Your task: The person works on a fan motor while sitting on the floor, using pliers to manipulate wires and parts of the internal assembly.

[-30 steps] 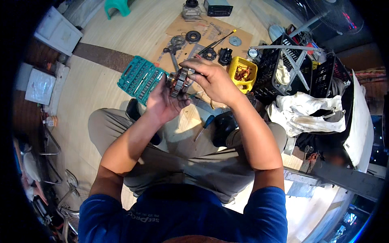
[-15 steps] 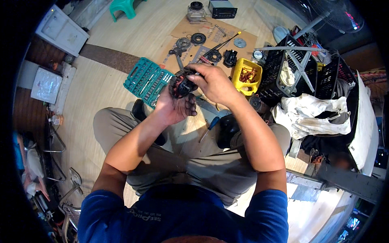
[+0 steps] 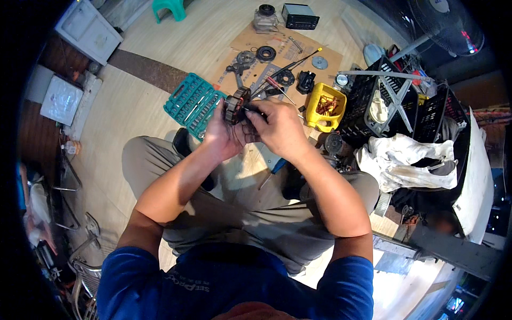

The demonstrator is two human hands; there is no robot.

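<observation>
A dark round metal part with copper windings (image 3: 235, 106) is held between both hands in front of the teal socket case (image 3: 192, 107). My left hand (image 3: 226, 135) cradles it from below and the left, its dirty fingers curled underneath. My right hand (image 3: 277, 127) grips its right side, fingers bent around a dark piece there that is too small to make out. Just beyond the hands lie a red-handled screwdriver (image 3: 279, 88) and a yellow jug (image 3: 325, 120) cut open with copper-coloured bits inside. A blue-handled screwdriver (image 3: 277, 166) lies on the floor below.
Cardboard (image 3: 241, 42) bearing several metal parts, rings and discs lies ahead, with a boxy device (image 3: 300, 18) and a green stool (image 3: 168, 7) behind. At right are black crates (image 3: 361, 109), a white cloth (image 3: 394, 162) and a fan (image 3: 440, 24). A white panel (image 3: 86, 34) lies at left.
My hands have turned the round part, so its ribbed rim faces differently. My right hand has shifted slightly down and right, and its fingers are more bent around the part.
</observation>
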